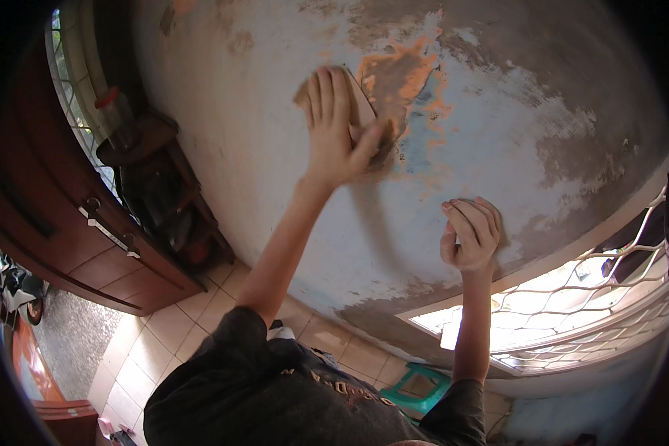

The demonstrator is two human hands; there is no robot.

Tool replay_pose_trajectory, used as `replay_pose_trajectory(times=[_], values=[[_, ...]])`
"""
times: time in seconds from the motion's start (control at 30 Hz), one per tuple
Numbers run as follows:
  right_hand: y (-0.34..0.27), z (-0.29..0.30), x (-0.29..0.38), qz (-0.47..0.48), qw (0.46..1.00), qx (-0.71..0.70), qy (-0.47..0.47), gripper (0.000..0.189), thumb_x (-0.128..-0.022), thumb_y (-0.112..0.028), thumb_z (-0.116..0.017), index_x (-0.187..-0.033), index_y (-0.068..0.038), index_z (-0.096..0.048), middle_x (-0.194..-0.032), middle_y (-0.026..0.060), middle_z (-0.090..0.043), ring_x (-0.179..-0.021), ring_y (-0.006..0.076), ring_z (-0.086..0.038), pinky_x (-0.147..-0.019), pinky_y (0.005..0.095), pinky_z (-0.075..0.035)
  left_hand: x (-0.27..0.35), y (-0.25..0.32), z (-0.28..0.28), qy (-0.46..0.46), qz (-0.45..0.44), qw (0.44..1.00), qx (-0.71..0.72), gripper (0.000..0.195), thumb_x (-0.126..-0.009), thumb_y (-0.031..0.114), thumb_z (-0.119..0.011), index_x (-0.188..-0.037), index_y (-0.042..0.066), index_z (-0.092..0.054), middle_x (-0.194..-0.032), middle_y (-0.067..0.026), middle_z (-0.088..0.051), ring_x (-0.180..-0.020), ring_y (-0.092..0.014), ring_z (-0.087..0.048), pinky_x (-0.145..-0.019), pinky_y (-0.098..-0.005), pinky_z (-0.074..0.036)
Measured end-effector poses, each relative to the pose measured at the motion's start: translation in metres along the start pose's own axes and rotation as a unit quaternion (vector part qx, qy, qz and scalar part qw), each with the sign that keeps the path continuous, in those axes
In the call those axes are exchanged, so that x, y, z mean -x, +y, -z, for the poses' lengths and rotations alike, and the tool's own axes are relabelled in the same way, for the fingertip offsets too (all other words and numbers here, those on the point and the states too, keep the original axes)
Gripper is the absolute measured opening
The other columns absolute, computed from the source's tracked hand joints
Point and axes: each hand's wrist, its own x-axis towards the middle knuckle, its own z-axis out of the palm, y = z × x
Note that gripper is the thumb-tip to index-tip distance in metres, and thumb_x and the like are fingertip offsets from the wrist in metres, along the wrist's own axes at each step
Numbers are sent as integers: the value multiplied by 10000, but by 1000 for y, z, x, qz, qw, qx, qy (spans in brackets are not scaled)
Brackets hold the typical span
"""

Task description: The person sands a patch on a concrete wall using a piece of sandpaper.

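Note:
My left hand (334, 122) presses a flat block or folded sheet (360, 100), brown at its left edge and pale along its right, against the painted wall (279, 150); what it is made of cannot be told. Beside it is a patch of orange and grey-brown (401, 72), where the pale blue paint has come away and a crack runs. My right hand (473, 234) rests against the wall lower down to the right, fingers curled; whether it holds anything cannot be seen.
A window with a wavy metal grille (568, 301) opens at the lower right. Below is a green plastic stool (418, 390) on the tiled floor (184, 329). At the left are a wooden door (89, 256), a dark shelf (150, 139) and a red-lidded jar (116, 120).

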Motion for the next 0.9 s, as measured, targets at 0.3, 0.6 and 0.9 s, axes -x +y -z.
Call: replay_pose_trajectory(times=[0.3, 0.6, 0.9], values=[[-4, 0, -5, -12, 995, 88, -40, 320, -782, -81, -611, -1073, -158, -718, -1053, -19, -686, -927, 175, -634, -891, 389, -493, 74, -15, -19, -11, -8, 1000, -3, 874, -943, 389, -629, -1531, -114, -222, -1585, -369, -192, -1486, -552, -107, -1181, -622, -119], [-18, -29, -17, -57, 991, 121, -21, 303, -822, -87, -621, -1096, -175, -716, -1111, -28, -681, -978, 178, -626, -930, 373, -421, 100, -14, -24, 30, 126, 991, -22, 648, -1001, 156, -484, -1539, -89, -220, -1588, -349, -196, -1468, -585, -98, -1183, -621, -133], [-43, -87, -44, -76, 988, 133, 3, 244, -945, -222, -555, -1118, -189, -724, -1200, -17, -681, -1214, 237, -574, -1008, 412, -350, 43, -64, 23, 70, 134, 988, 21, 653, -1015, 171, -476, -1538, -93, -186, -1592, -353, -152, -1464, -596, -52, -1186, -629, -120]])
